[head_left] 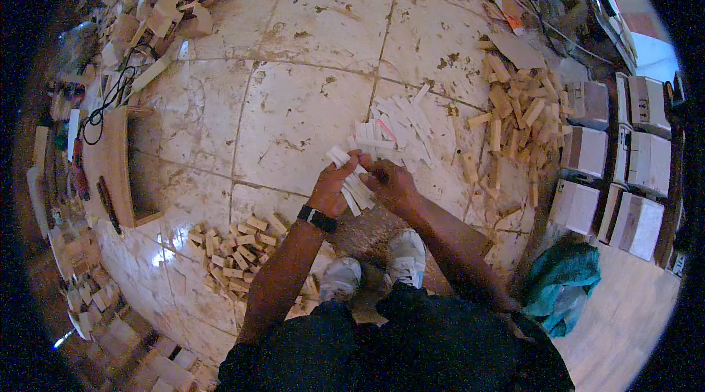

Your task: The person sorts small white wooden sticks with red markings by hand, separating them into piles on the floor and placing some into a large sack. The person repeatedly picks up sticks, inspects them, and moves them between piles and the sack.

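Note:
My left hand (332, 190) is closed around a small bundle of thin white strips (355, 198). Their ends stick out above the fingers and hang below the palm. Close beside it, my right hand (391, 185) has its fingers pinched together against the bundle. Whatever lies between those fingertips is hidden. Just beyond both hands, a loose pile of similar white strips (404, 121) is spread over the floor, with a pinkish-red mark among them. A black watch (317, 218) is strapped on my left wrist.
Small wooden blocks (239, 252) are heaped left of my shoes (406, 258). Longer wood offcuts (518, 109) lie at right, near stacked pale boxes (576, 205) and a green bag (562, 285). An open wooden box (117, 164) stands left. Bigger blocks (172, 6) fill the far left.

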`<state>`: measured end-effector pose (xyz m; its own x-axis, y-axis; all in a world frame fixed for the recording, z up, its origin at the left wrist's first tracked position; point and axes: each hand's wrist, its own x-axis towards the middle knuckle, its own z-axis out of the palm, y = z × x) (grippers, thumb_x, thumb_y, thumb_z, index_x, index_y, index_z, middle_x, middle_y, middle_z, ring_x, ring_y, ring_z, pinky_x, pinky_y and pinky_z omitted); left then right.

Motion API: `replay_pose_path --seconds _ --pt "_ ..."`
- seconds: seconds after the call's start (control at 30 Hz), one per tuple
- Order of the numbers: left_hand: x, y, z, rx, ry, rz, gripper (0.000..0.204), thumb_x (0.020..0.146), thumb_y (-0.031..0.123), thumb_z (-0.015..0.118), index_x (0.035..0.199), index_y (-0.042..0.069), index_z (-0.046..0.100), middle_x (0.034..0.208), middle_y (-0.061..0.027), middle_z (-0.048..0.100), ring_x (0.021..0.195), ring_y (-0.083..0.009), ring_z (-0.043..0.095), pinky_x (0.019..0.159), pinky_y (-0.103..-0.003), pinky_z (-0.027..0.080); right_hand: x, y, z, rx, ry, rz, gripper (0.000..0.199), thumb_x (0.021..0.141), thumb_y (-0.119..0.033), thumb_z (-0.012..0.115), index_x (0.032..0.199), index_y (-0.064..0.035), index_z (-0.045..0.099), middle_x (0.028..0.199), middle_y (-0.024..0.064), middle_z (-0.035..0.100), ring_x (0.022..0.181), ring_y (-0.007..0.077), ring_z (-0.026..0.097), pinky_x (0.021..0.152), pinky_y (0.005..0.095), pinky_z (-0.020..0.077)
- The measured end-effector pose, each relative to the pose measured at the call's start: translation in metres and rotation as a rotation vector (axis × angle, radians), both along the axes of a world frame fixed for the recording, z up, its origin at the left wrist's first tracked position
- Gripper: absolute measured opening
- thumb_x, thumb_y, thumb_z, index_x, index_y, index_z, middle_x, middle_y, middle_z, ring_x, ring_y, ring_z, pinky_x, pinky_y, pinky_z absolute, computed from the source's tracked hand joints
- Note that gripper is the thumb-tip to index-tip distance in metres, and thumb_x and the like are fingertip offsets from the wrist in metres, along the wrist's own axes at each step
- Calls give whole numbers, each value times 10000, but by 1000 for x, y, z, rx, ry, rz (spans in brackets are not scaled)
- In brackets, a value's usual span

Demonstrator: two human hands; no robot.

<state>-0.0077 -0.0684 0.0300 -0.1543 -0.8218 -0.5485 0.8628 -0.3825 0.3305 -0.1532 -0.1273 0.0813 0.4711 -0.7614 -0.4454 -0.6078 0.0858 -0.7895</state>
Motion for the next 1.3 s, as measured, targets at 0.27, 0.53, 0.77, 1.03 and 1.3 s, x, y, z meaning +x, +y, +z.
replay_pose_path --seconds 0.27,0.53,0.77,1.03,1.3 --pt "-4 1 15 71 -141 5 355 893 191 560 1193 21 472 1081 -68 601 1005 -191 568 849 -331 473 -2 5 -27 -117 35 48 234 841 -239 618 847 -5 615 758 106 651 662 234 622 615 357 481" --pt "0 0 0 36 -87 41 406 881 179 573 1223 7 439 1104 -93 590 992 -196 570 861 -319 459 -13 -18 -11 -327 232 -181 250 826 -287 615 829 -38 618 767 143 652 681 308 634 605 394 486" --pt "-5 -2 16 -57 -275 -47 478 897 229 557 1291 17 389 1221 -100 539 1088 -204 524 937 -352 425 -3 5 -25 -316 -11 94 281 853 -277 588 984 -31 625 781 155 648 685 280 643 615 372 496" --pt "-1 3 8 62 -29 31 433 911 298 529 1233 20 447 1117 -89 579 1033 -211 548 877 -360 463 0 7 -30 2 39 -34 241 875 -202 558 939 25 609 746 159 630 599 197 607 541 327 489" --pt "3 5 -7 158 27 37 401 897 272 555 1193 19 461 1110 -110 578 1032 -238 557 873 -367 479 -10 0 -31 118 -74 -62 258 875 -219 562 919 30 611 721 102 624 579 162 562 532 304 481"
